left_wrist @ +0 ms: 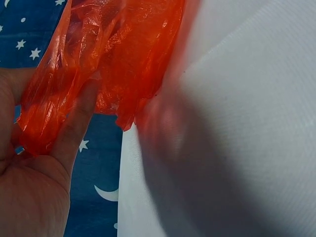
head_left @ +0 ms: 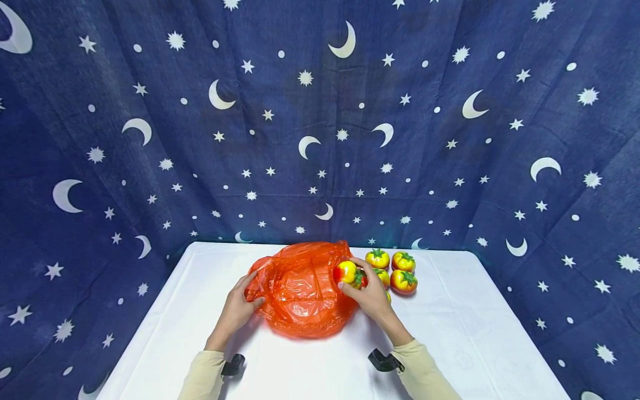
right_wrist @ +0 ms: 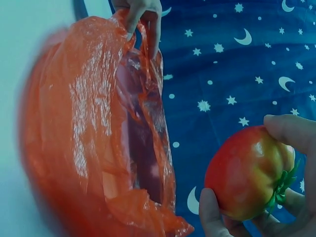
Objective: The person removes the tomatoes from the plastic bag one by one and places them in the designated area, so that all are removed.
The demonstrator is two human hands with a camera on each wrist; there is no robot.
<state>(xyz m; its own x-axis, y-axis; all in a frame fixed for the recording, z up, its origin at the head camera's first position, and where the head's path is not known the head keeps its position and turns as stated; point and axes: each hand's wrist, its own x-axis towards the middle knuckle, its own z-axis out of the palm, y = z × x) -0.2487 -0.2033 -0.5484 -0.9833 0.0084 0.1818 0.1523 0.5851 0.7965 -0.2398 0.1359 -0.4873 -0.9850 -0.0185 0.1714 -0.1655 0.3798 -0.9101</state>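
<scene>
A thin, see-through orange-red plastic bag (head_left: 305, 294) lies puffed out on the white table. My left hand (head_left: 237, 305) grips its left edge; in the left wrist view the crumpled film (left_wrist: 54, 98) passes between thumb and fingers. The right wrist view shows the bag's mouth (right_wrist: 140, 143) gaping, with the left hand (right_wrist: 143, 17) at its far end. My right hand (head_left: 374, 300) holds a red-and-yellow tomato (right_wrist: 242, 173) with green leaves, between thumb and fingers. That tomato (head_left: 344, 272) is at the bag's right side, outside the mouth in the right wrist view.
Several more tomatoes (head_left: 403, 282) stand grouped on the table just right of the right hand, some partly hidden by it. A white cloth (head_left: 480, 333) covers the table. Behind it hangs a dark blue curtain (head_left: 280, 161) with moons and stars.
</scene>
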